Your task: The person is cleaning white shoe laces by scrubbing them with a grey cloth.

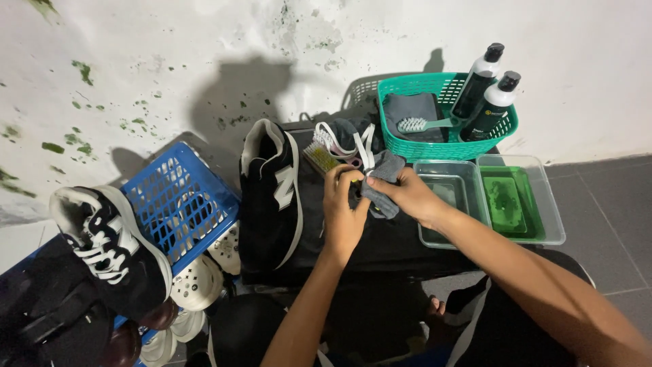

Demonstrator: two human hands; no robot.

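Hands meet: right hand [406, 193] grips grey cloth [382, 185], touching left hand [344, 204], whose fingers pinch it.

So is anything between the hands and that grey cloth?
No, nothing visible is in the way. Both the left hand and the right hand are already on the grey cloth, gripping it together above the black mat, beside the black shoe.
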